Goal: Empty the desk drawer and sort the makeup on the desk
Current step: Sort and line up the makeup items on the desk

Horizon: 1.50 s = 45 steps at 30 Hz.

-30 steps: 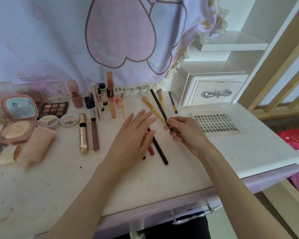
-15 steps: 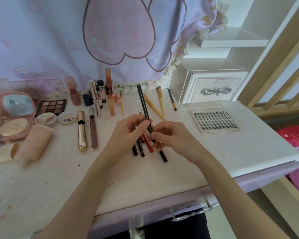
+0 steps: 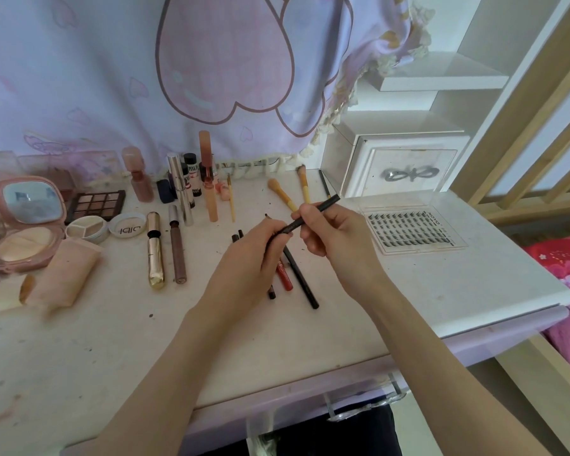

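Both hands hold one long black pencil [image 3: 323, 205] above the middle of the white desk [image 3: 310, 340]. My right hand [image 3: 333, 232] pinches its upper part, and my left hand [image 3: 254, 258] grips its lower end. The pencil slants up to the right. Beneath the hands lie a red pencil [image 3: 285, 278], a long black pencil [image 3: 305, 284] and two shorter dark pencils [image 3: 237, 236], partly hidden by my left hand. The desk drawer [image 3: 359, 403] shows at the front edge with its clear handle.
Tubes, bottles and a gold mascara [image 3: 154, 255] stand at the back left, beside an eyeshadow palette [image 3: 96, 205] and an open powder compact [image 3: 23, 222]. Yellow-handled brushes [image 3: 283, 199] lie behind the hands. A clear lash tray [image 3: 408, 230] sits right, before a small white drawer box [image 3: 405, 172].
The black pencil has swung from nearly upright to a slant toward the right. My right hand moved up along it, and my left hand now grips its lower end.
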### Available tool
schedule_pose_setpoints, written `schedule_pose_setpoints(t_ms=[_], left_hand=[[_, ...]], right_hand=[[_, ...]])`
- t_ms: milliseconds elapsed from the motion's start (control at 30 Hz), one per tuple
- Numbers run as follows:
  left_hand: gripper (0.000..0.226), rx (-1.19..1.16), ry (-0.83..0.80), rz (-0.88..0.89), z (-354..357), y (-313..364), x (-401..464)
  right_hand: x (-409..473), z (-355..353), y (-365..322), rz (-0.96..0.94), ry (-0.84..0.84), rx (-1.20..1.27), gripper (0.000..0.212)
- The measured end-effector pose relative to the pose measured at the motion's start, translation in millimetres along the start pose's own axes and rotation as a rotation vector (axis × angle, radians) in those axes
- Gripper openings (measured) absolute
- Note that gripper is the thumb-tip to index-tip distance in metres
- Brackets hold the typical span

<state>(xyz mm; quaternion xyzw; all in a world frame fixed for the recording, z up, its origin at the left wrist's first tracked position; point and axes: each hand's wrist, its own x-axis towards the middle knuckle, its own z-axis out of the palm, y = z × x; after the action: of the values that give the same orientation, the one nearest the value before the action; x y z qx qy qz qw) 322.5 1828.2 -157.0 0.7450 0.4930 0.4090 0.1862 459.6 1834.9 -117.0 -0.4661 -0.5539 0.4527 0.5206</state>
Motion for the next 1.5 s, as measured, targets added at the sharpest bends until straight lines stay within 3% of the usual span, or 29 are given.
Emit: schedule_pose_setpoints(t_ms=[167,267,400,467,567,667,767,967,1100,1233,1367,1500], left_hand=[[0.028,0.132,0.057,0.051,0,-6,2],[0.02,0.061,0.043,0.059,0,-6,1],[0.021,-0.007,0.027,0.057,-2,-6,-1],[0.026,-0.014,0.098,0.032,-2,-8,1],[0.033,-0.131,0.208,0.016,-4,-9,5],[0.032,-0.197,0.161,0.05,-5,-8,5],[0.025,-0.222,0.108,0.031,-4,-7,2],[0.025,-0.206,0.074,0.067,-5,-8,2],[0.022,-0.147,0.051,0.024,-5,-6,3],[0.011,0.065,-0.028,-0.089,-8,-21,24],[0.029,0.314,-0.215,-0.208,-7,-23,45],[0.038,0.498,-0.368,-0.223,4,-11,57]], right_hand=[[0,-3,3,-0.01,-0.074,-0.006,0.026],[-1,-2,7,-0.002,-0.102,-0.016,0.028],[3,-8,9,-0.039,0.056,-0.063,0.034],[5,-16,6,-0.065,0.094,-0.042,0.034],[1,-22,1,-0.092,-0.025,-0.336,0.03],[-4,-20,0,-0.084,-0.295,-0.689,0.028],[-7,-18,3,-0.074,-0.419,-0.754,0.031],[-14,-14,21,-0.186,-0.372,-0.742,0.023],[-14,-18,25,-0.146,-0.399,-0.741,0.018],[-10,-37,17,0.136,-0.492,-0.854,0.034],[-2,-51,15,0.221,-0.384,-0.857,0.029],[11,-43,18,0.321,-0.248,-0.776,0.04]])
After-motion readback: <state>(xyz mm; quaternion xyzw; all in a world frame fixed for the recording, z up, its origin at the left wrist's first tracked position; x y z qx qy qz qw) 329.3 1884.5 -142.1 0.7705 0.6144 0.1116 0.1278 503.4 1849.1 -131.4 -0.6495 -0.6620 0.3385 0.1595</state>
